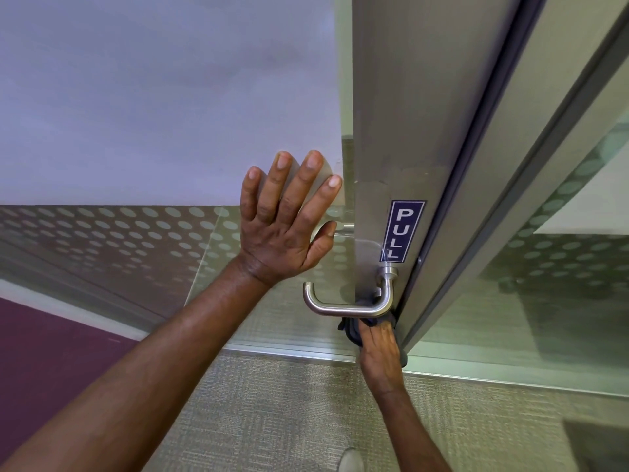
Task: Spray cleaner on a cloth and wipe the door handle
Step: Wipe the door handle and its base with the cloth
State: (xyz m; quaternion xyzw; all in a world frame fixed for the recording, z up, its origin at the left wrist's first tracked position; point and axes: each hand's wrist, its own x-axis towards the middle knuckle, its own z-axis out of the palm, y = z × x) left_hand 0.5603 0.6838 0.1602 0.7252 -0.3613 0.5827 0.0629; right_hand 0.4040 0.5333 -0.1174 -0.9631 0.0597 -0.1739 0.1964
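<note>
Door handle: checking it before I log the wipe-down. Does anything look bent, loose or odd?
Nothing stands out. The door handle sits level and looks intact; the right hand holds a dark cloth under it.

Left hand point(289, 216) flat on glass door point(102, 114), frame centre; right hand point(379, 352) presses dark cloth point(352, 330) beneath lever handle point(343, 308), lower right.

Head view, downward, near door point(401, 97)

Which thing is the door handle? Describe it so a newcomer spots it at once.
Find the grey metal door frame with the blue PULL sticker. Just below the sticker, the door handle sticks out leftward. It is the only brushed steel lever there, hooked at its free end, with a dark cloth under it.
</note>
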